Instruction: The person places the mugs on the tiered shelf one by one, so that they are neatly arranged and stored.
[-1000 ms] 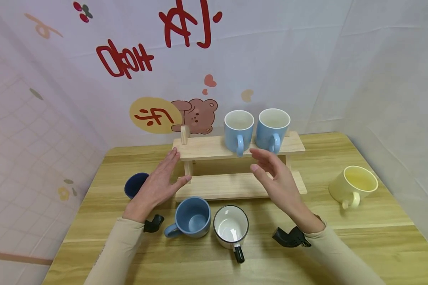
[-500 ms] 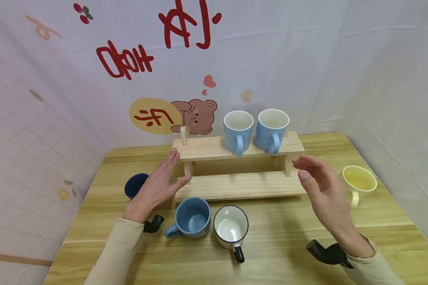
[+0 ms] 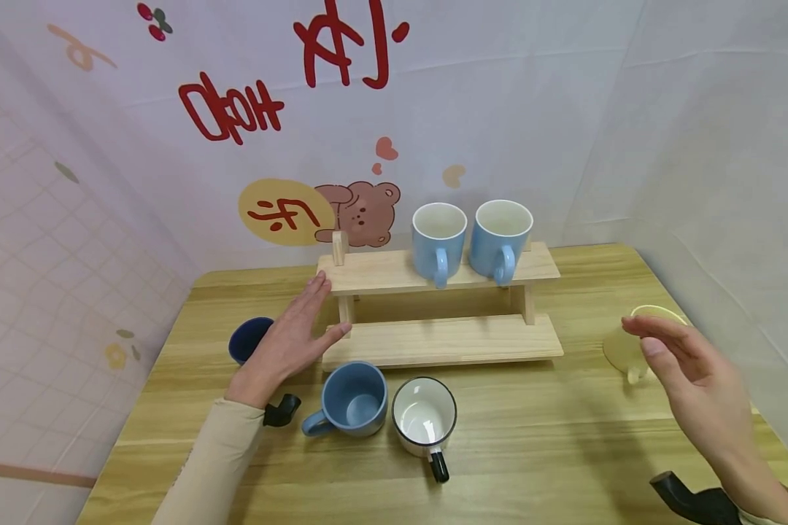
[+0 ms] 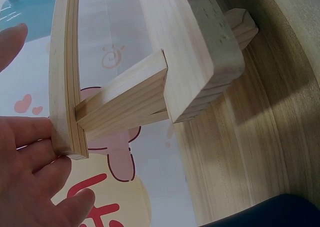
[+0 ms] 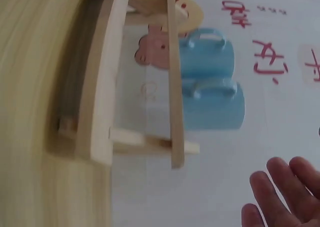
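My left hand, its fingers extended, touches the left end of a two-tier wooden shelf; in the left wrist view its fingertips rest against the upper board's end. My right hand holds nothing and is over the right side of the table, its fingers loosely bent. It partly hides a pale yellow mug. Two light blue mugs stand side by side on the upper board, handles toward me. The right wrist view shows my right fingers apart from the shelf.
In front of the shelf stand a greyish-blue mug and a white mug with a black rim and handle. A dark blue cup is partly behind my left hand. A printed cloth hangs behind the table.
My right hand has moved right, from in front of the light blue mugs to the yellow mug, now partly covering it. My left hand stays at the shelf's end.
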Demonstrator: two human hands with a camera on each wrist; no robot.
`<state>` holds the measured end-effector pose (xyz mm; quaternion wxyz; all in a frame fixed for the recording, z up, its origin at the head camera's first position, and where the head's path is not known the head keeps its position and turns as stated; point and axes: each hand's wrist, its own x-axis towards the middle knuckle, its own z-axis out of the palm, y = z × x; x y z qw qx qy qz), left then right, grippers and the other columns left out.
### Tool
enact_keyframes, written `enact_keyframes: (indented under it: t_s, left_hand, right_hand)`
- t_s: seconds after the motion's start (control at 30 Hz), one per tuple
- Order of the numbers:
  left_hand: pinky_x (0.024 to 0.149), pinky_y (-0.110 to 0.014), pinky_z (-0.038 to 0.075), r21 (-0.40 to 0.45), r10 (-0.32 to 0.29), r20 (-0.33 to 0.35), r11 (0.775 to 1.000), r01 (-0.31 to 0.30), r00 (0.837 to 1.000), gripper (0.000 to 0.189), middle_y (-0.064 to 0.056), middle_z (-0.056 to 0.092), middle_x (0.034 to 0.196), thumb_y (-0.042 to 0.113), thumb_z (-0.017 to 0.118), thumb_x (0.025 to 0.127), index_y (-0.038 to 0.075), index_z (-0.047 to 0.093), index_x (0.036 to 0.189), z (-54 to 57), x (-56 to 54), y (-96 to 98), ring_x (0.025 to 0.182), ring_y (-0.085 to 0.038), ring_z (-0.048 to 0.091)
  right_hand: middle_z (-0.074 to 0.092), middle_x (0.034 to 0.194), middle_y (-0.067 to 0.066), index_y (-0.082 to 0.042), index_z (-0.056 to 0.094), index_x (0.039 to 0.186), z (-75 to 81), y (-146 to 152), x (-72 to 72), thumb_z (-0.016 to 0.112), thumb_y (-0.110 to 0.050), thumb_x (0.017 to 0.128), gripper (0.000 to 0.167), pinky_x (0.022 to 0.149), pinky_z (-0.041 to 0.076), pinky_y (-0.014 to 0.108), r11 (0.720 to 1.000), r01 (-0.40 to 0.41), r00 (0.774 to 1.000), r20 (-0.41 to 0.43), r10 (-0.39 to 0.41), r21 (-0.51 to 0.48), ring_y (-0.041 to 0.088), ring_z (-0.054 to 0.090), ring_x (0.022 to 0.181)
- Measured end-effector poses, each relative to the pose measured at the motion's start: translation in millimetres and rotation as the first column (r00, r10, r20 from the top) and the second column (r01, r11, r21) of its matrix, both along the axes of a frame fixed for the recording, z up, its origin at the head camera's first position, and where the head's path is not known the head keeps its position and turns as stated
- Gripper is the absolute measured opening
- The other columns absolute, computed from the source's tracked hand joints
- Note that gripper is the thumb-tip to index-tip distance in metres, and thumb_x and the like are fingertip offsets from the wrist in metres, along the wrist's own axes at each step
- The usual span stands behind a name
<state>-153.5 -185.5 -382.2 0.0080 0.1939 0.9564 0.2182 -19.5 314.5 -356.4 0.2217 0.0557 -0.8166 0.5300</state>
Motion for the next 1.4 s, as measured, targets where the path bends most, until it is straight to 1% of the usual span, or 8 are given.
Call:
enact_keyframes:
  t_s: [0.1,0.23,0.43,0.73,0.83,1.03,1.23,1.4]
  left_hand:
    - [0.123,-0.058,0.024,-0.001,-0.001,-0.002,1.0,0.001,1.0,0.094,-0.008,0.011,0.174,0.064,0.056,0.1,0.006,0.021,0.165,0.8,-0.1,0.2,0.158,-0.033,0.017]
    - [0.122,-0.058,0.025,0.002,-0.001,-0.007,1.0,0.001,1.0,0.094,-0.008,0.011,0.174,0.063,0.057,0.1,0.006,0.021,0.165,1.1,0.0,-0.2,0.157,-0.033,0.018]
    - [0.122,-0.059,0.025,0.005,-0.002,-0.01,1.0,0.002,1.0,0.094,-0.008,0.011,0.173,0.064,0.056,0.1,0.006,0.022,0.165,1.5,0.0,-1.3,0.157,-0.034,0.018]
    - [0.122,-0.058,0.025,0.006,0.003,-0.012,1.0,-0.003,1.0,0.094,-0.009,0.012,0.173,0.063,0.056,0.1,0.005,0.023,0.165,1.6,0.7,-2.4,0.157,-0.034,0.018]
    - [0.122,-0.058,0.025,0.003,0.006,-0.007,1.0,-0.006,1.0,0.094,-0.009,0.012,0.173,0.063,0.056,0.1,0.005,0.022,0.165,1.5,1.0,-2.2,0.157,-0.034,0.018]
    - [0.123,-0.058,0.024,0.0,0.005,0.0,1.0,-0.005,1.0,0.095,-0.009,0.012,0.173,0.064,0.057,0.099,0.006,0.021,0.165,1.5,-0.1,-1.3,0.157,-0.033,0.018]
    - [0.123,-0.057,0.023,0.001,0.007,0.007,1.0,-0.007,1.0,0.096,-0.008,0.011,0.173,0.065,0.056,0.099,0.007,0.02,0.166,1.1,-1.3,0.5,0.158,-0.033,0.017]
    - [0.123,-0.057,0.023,-0.002,0.003,0.004,1.0,-0.003,1.0,0.094,-0.009,0.011,0.173,0.064,0.056,0.1,0.006,0.021,0.165,0.4,-1.0,1.5,0.157,-0.033,0.017]
  right_hand:
    - [0.07,0.132,-0.005,0.004,0.06,0.14,-0.8,15.7,8.6,0.053,0.001,0.106,0.035,0.097,0.042,0.01,0.99,0.062,0.993,0.089,-0.074,0.128,0.002,0.059,0.125]
    - [0.067,0.137,-0.009,0.001,0.058,0.144,-6.1,38.6,18.2,0.049,-0.006,0.109,0.036,0.098,0.038,0.008,0.986,0.073,0.983,0.156,-0.097,0.149,-0.001,0.057,0.125]
    - [0.07,0.132,-0.013,0.008,0.059,0.139,-20.1,66.3,25.1,0.047,-0.003,0.11,0.034,0.097,0.037,0.008,0.988,0.073,0.986,0.137,-0.092,0.139,-0.004,0.06,0.121]
    - [0.071,0.127,-0.018,0.013,0.058,0.137,-44.3,87.5,28.8,0.044,-0.001,0.11,0.033,0.095,0.038,0.007,0.986,0.061,0.988,0.133,-0.082,0.155,-0.007,0.061,0.117]
    - [0.07,0.125,-0.022,0.007,0.06,0.139,-52.7,93.6,31.4,0.046,-0.007,0.111,0.034,0.094,0.033,0.005,0.988,0.066,0.973,0.212,-0.096,0.143,-0.012,0.058,0.116]
    - [0.066,0.129,-0.029,-0.008,0.058,0.147,-66.1,103.0,36.4,0.045,-0.024,0.113,0.04,0.087,0.03,0.002,0.982,0.039,0.912,0.395,-0.11,0.184,-0.021,0.051,0.114]
    - [0.065,0.134,-0.023,-0.006,0.052,0.151,-78.4,109.3,32.5,0.041,-0.026,0.114,0.044,0.086,0.033,0.002,0.982,-0.061,0.887,0.46,-0.028,0.178,-0.021,0.052,0.116]
    - [0.065,0.133,-0.02,0.001,0.051,0.15,-86.5,106.8,27.2,0.04,-0.025,0.114,0.045,0.087,0.036,0.002,0.984,-0.08,0.888,0.461,-0.002,0.158,-0.019,0.053,0.118]
